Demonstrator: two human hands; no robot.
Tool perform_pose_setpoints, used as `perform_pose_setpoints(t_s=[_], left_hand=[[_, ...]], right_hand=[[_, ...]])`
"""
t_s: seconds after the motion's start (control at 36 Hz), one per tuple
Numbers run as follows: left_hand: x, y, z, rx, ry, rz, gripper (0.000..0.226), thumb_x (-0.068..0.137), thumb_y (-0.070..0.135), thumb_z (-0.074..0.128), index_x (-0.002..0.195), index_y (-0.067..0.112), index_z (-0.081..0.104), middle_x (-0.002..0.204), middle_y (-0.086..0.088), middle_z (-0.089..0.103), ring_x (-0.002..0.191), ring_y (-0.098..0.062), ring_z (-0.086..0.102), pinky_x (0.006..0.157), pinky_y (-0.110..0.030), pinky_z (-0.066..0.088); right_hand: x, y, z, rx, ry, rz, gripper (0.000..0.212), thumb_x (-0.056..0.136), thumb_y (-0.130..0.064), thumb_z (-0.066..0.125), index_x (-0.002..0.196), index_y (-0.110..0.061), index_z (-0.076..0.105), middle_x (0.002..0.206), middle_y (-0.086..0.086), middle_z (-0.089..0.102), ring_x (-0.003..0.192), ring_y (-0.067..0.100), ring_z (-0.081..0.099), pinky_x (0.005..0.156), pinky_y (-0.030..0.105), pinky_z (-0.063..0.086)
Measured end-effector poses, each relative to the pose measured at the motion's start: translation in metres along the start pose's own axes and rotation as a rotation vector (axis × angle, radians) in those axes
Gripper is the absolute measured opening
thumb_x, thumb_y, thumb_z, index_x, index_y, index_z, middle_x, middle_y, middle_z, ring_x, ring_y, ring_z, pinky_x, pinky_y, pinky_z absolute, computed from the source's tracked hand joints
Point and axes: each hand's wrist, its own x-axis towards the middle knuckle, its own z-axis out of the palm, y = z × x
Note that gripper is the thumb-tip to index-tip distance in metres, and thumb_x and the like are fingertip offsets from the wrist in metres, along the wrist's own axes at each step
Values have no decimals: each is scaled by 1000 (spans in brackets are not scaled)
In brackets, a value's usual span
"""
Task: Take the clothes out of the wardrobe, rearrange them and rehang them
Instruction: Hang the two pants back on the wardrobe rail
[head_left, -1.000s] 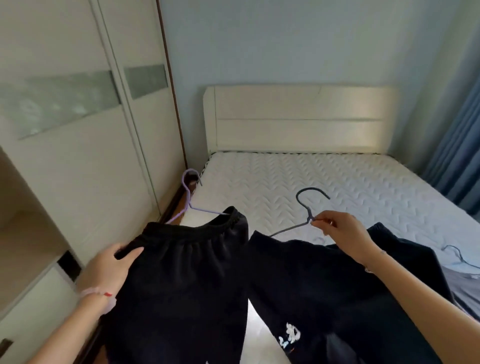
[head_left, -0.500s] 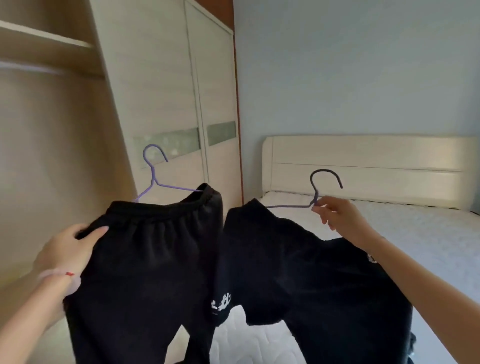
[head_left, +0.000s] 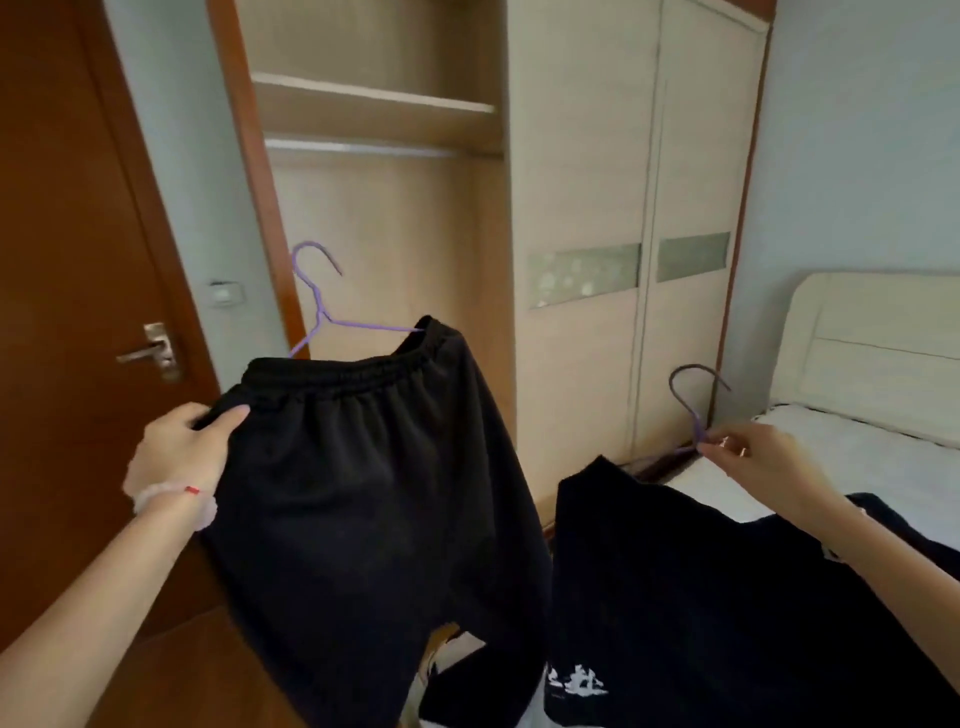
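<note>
My left hand (head_left: 184, 451) grips the left end of the waistband of black trousers (head_left: 363, 519) that hang on a purple hanger (head_left: 317, 301). The hanger's hook points up, below the wardrobe rail (head_left: 363, 148). My right hand (head_left: 753, 462) pinches the neck of a dark hanger (head_left: 693, 400) carrying a black garment with a white print (head_left: 701, 597), held lower, over the bed's edge. The open wardrobe compartment (head_left: 374, 234) lies straight ahead; nothing hangs on its rail.
A brown door (head_left: 67, 260) with a metal handle (head_left: 150, 353) stands at the left. The wardrobe's shut sliding doors (head_left: 623, 208) lie to the right of the open compartment. The bed (head_left: 857, 452) with its pale headboard is at the far right.
The view has swung left from the bed to the open wardrobe and door. Both hands kept their hold and carried the two hung garments toward the wardrobe, the trousers held higher.
</note>
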Motion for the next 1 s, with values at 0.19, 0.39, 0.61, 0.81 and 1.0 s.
perform_pose_setpoints(t_s=[0.19,0.39,0.61,0.81,1.0], left_hand=[[47,-38,-62,32,150,-128,39,72,63,61,69,24,59,82,-6,66,76,-37,61,73,-53,54],[104,-69,-72,91,221,-116,41,78,60,59,70,21,58,74,-6,64,69,-35,61,67,-48,52],[192,-107,-37,88,122,-61,38,82,53,59,69,17,57,68,-7,60,64,-34,58,56,-33,40],[253,-111,7,8,-56,-49,30,81,51,61,74,21,62,78,-3,65,75,-31,61,64,-42,48],[294,-104,55,-44,-134,33,24,81,48,62,82,24,65,86,1,66,84,-27,61,73,-39,48]], right_hand=[[45,-68,45,90,-103,-145,6,88,-32,59,88,-26,62,73,-5,62,66,18,56,57,29,42],[97,-131,126,176,-175,-206,7,89,-21,58,86,-26,61,69,-6,57,61,13,48,55,26,37],[164,-188,234,243,-188,-213,10,90,-19,57,95,-25,63,77,-11,58,68,14,49,56,21,35],[222,-236,279,295,-134,-213,9,89,-21,58,95,-25,64,85,-4,63,76,18,52,65,27,39],[271,-251,303,255,-91,-186,9,89,-19,57,89,-26,63,79,-5,61,72,17,52,66,28,38]])
